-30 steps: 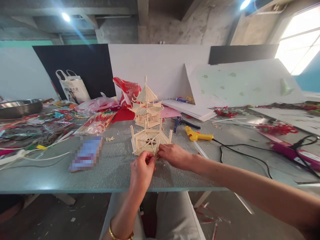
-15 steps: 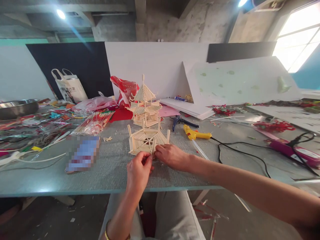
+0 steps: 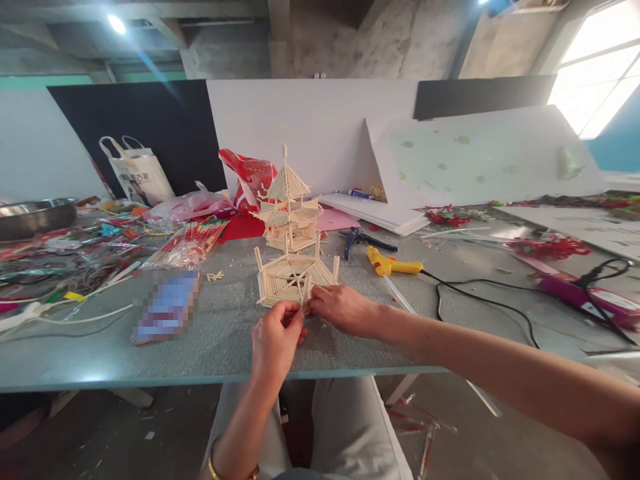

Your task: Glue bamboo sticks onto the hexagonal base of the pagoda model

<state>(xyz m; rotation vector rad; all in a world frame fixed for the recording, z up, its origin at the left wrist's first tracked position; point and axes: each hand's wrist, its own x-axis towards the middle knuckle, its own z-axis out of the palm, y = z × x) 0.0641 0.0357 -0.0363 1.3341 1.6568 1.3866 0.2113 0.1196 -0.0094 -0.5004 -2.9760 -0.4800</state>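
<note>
Almost no movement since the earlier frame: only a slight shift of the whole view to the left and up, with both hands at the same corner of the stick base (image 3: 294, 265). Located at the middle of the desk (image 3: 220, 340), near side, just in front of the stick tower (image 3: 287, 217). In front of the left hand (image 3: 276, 335), to the far and right side, the near post (image 3: 306, 291), with its long axis roughly upright. At its right side the right hand (image 3: 344, 309), seemingly as near as the left. Left fingers pinched together, clamped on the foot of this post; right fingers bent against the corner, but cannot tell if clamped or only resting. To the right, well apart from the base, a yellow glue gun (image 3: 395, 266). About writing: on the white bag (image 3: 134, 175), far left, dark characters, too small to read with certainty. On the blue tube (image 3: 360, 195), pale letters, not readable. On the phone (image 3: 167, 308), near left, nothing legible because of blurring.
</note>
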